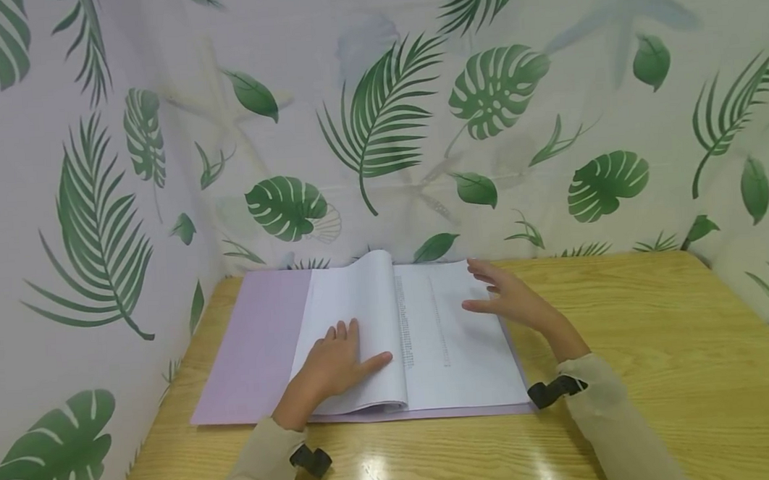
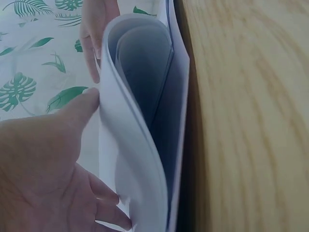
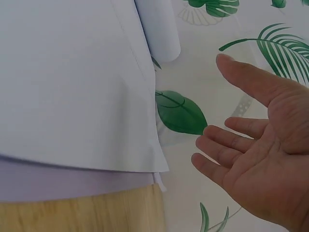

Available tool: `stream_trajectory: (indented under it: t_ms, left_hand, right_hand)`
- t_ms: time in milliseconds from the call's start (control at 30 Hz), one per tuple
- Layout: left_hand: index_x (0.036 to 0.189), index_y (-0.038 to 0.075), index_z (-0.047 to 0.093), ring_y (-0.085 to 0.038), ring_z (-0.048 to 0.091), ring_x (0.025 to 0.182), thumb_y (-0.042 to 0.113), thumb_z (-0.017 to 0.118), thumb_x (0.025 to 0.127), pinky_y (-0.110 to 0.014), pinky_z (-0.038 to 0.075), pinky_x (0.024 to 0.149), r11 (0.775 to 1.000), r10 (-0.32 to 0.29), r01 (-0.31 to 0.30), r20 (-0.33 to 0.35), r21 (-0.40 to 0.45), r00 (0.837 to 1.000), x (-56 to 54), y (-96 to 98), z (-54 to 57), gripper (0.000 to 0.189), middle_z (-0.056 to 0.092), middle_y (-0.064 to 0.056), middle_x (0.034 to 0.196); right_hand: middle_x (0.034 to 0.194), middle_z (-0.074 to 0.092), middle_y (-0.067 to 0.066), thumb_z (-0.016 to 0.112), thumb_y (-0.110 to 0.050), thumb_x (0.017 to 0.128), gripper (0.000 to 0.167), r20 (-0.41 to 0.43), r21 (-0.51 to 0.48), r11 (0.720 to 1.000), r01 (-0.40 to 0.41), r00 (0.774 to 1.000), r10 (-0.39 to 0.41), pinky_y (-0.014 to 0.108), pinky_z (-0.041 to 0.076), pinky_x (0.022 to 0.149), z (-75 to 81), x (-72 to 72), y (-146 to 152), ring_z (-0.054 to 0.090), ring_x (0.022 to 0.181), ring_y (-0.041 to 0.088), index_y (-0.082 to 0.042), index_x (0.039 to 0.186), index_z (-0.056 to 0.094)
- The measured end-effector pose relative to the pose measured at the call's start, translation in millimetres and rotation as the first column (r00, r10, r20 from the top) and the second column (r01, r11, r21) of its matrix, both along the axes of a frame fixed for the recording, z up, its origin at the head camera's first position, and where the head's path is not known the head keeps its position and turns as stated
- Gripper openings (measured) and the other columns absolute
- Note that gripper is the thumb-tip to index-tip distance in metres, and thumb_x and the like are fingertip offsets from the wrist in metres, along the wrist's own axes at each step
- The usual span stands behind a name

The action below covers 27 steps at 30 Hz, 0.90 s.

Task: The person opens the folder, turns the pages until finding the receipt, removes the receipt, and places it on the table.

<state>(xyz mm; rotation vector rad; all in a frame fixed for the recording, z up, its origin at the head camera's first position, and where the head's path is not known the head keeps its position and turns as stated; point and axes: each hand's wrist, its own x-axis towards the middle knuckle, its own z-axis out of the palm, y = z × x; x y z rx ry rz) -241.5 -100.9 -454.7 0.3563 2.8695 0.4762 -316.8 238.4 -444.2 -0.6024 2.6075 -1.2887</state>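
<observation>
A stack of white paper sheets [image 1: 468,337] lies in an opened light purple folder [image 1: 259,333] on the table. Several sheets are turned over to the left and bulge in a curved fold [image 1: 382,327] near the middle. My left hand [image 1: 332,366] rests on these turned sheets, fingers spread and thumb on the bulge; the left wrist view shows the looped pages [image 2: 135,145] beside that hand. Above the right page's upper right edge is my right hand [image 1: 511,298], its fingers extended and thumb apart. Nothing is between its fingers in the right wrist view. The right page carries columns of small print, too small to read.
The wooden table [image 1: 657,342] extends to the right of the folder and along its front. A leaf-patterned cloth [image 1: 411,122] stands behind the table and along its left side. Each wrist wears a black strap mount [image 1: 311,460].
</observation>
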Motion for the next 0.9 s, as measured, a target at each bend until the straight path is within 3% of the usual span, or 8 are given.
stream_trajectory:
  t_ms: [367, 633, 900]
  left_hand:
    - [0.159, -0.006, 0.023, -0.048, 0.019, 0.155, 0.067, 0.058, 0.094, -0.062, 0.026, 0.123, 1.000, -0.009, 0.009, -0.010, 0.012, 1.000, -2.8, -5.5, 1.2, 0.104, 0.020, -0.032, 0.165]
    - [0.161, 0.009, 0.030, -0.046, 0.019, 0.155, 0.052, 0.066, 0.096, -0.061, 0.026, 0.124, 0.986, -0.122, 0.129, -0.071, 0.103, 0.990, -6.1, -11.5, 4.5, 0.086, 0.022, -0.014, 0.170]
    - [0.159, 0.019, 0.037, -0.042, 0.019, 0.156, 0.040, 0.068, 0.098, -0.061, 0.026, 0.123, 0.967, -0.187, 0.191, -0.038, 0.167, 0.982, -6.7, -14.1, 5.4, 0.072, 0.025, -0.009, 0.169]
  right_hand:
    - [0.168, 0.018, 0.025, 0.075, -0.027, 0.094, 0.094, 0.052, 0.059, 0.998, 0.020, 0.998, -0.023, 0.066, 0.021, 0.122, -8.3, -6.1, 13, 0.020, 0.154, 0.048, -0.001, 0.162, 0.016]
    - [0.169, 0.010, 0.026, 0.076, -0.029, 0.093, 0.100, 0.094, 0.103, 0.994, 0.033, 0.995, -0.042, 0.065, 0.016, 0.124, -16.2, -11.7, 15, 0.011, 0.156, 0.048, 0.003, 0.162, 0.011]
    - [0.169, 0.006, 0.027, 0.076, -0.030, 0.093, 0.103, 0.147, 0.090, 0.996, 0.025, 0.988, -0.039, 0.063, 0.015, 0.125, -21.9, -9.9, 16, 0.009, 0.156, 0.048, 0.005, 0.161, 0.008]
